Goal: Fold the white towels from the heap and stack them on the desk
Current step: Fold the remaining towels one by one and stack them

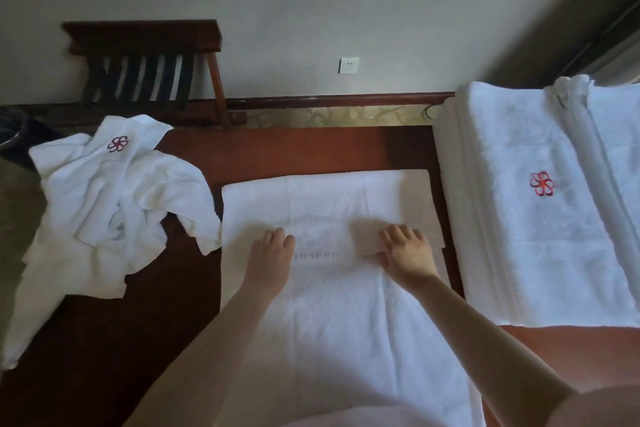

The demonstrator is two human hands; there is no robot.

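Towel lies spread flat in the middle of the table, running from the near edge away toward the wall, with a woven band across it between the hands. Left hand rests on the towel with its fingers straight and close together, holding nothing. Right hand presses flat on a folded layer of the towel, its fingers spread wide; whether its thumb is tucked under the fold edge cannot be told. Heap of crumpled white towels sits on the table's left side, just touching the spread towel's left edge, with a red flower logo on top. Stack of folded towels stands on the right side, just beside the spread towel, and carries the same logo. Behind the table a dark wooden rack stands against the wall, and a white socket is set in the wall.
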